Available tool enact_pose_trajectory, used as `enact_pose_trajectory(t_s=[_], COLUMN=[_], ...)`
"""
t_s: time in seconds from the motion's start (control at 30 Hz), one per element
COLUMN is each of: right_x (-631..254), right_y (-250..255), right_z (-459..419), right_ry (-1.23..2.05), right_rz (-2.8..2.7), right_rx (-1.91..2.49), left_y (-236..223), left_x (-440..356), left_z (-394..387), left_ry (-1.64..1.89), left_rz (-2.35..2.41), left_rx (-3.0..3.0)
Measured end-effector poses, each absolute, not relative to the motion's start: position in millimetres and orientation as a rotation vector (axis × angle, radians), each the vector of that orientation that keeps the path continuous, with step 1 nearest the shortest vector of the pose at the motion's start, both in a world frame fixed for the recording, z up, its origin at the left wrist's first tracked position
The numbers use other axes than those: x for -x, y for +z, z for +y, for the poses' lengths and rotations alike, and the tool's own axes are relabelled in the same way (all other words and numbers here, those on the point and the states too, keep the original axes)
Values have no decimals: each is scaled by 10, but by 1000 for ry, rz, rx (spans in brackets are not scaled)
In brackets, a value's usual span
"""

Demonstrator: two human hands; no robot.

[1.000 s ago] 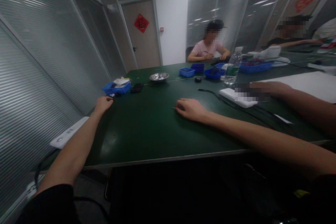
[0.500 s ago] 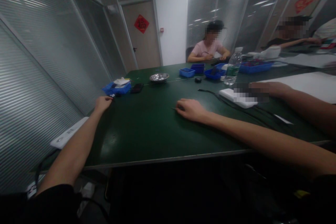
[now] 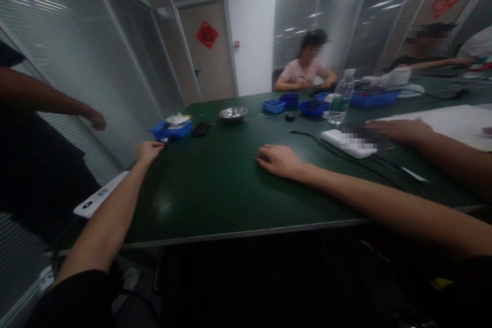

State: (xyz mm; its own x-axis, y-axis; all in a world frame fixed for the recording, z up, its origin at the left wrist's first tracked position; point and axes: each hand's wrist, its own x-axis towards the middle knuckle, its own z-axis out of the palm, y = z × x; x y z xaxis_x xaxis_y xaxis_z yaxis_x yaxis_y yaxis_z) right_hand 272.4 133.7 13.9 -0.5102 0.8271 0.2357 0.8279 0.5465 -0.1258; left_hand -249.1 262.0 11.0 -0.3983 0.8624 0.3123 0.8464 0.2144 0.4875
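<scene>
1. Spreading out before me, the green table (image 3: 209, 200) runs toward 12 o'clock.
2. At 11 o'clock sits a blue tray (image 3: 180, 130), crumpled white material (image 3: 177, 119) on top.
3. Between 12 and 1, my right hand (image 3: 280, 161) rests, curled around a thin tool (image 3: 254, 158), tip toward 9.
4. At 11, just short of that tray, my left hand (image 3: 150, 151) pinches a small dark-and-white piece (image 3: 165, 140).

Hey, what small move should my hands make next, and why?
Perhaps draw the left hand toward the right hand: the left is at a small dark-and-white item near the blue plastic tray, and the right holds a thin tool pointing that way.
</scene>
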Motion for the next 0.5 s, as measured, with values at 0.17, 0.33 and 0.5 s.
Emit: enact_pose_trajectory(t_s=[0.17, 0.33, 0.5], right_x=[-2720, -2726, -2733], right_y=[136, 135, 134], right_z=[1334, 1339, 1337], right_ry=[-28, -5, 1], right_rz=[-2512, -2516, -2520], right_rx=[1389, 1372, 1365], left_y=[126, 62, -2], left_x=[2458, 2579, 2691], left_z=[2603, 2681, 2745], left_ry=[967, 915, 876], left_rz=[2435, 2450, 2444], left_rx=[-1694, -1710, -1800])
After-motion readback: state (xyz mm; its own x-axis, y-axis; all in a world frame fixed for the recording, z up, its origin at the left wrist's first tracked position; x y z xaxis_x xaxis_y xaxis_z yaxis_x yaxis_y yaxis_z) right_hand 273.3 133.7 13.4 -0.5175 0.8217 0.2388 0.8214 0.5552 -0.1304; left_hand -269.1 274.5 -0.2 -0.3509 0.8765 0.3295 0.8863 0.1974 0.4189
